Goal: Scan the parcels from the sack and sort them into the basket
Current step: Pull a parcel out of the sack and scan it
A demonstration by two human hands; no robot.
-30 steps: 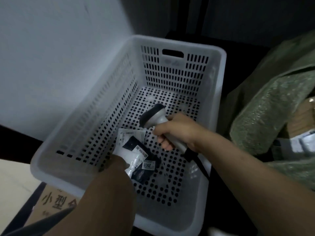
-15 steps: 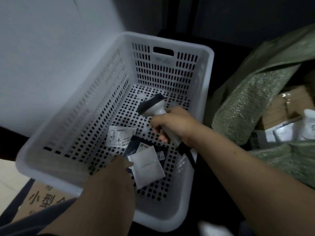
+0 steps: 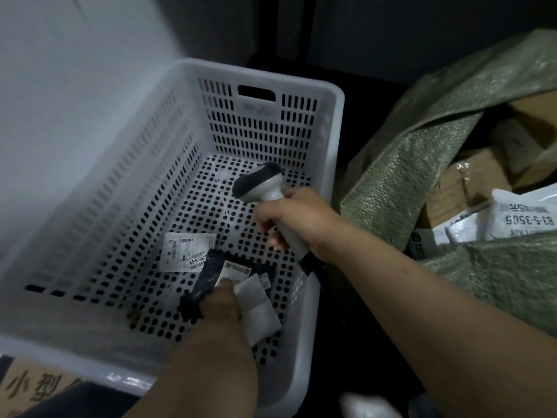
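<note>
Three parcels lie on the perforated floor of the white plastic basket (image 3: pixel 265 76), all toward its near right corner. A white labelled parcel (image 3: pixel 188 251) lies flat with its printed label facing up. Just beside it, and partly over its right edge, is a dark parcel (image 3: pixel 208 276) with a small white label on its top. A plain white packet (image 3: pixel 257 310) lies across the dark parcel's near right part.

The left hand (image 3: pixel 221 303) reaches down into the basket from the near edge. It rests on the dark parcel where that meets the white packet. Only the back of the hand shows and the fingers are hidden beneath it, so it cannot be told whether it pinches either parcel or only touches them.

The right hand (image 3: pixel 297 218) has its fingers curled tight round the grey handle of a barcode scanner (image 3: pixel 262 185). The scanner is held above the basket floor, with its dark head pointing toward the far wall. A black cable end (image 3: pixel 312 262) shows below the wrist.

To the right of the basket stands an open green woven sack (image 3: pixel 401 176). Inside it are brown cardboard boxes (image 3: pixel 470 179) and a white poly mailer (image 3: pixel 524 220) with a printed number. A cardboard box (image 3: pixel 30 387) with printed characters shows under the basket's near left corner.
</note>
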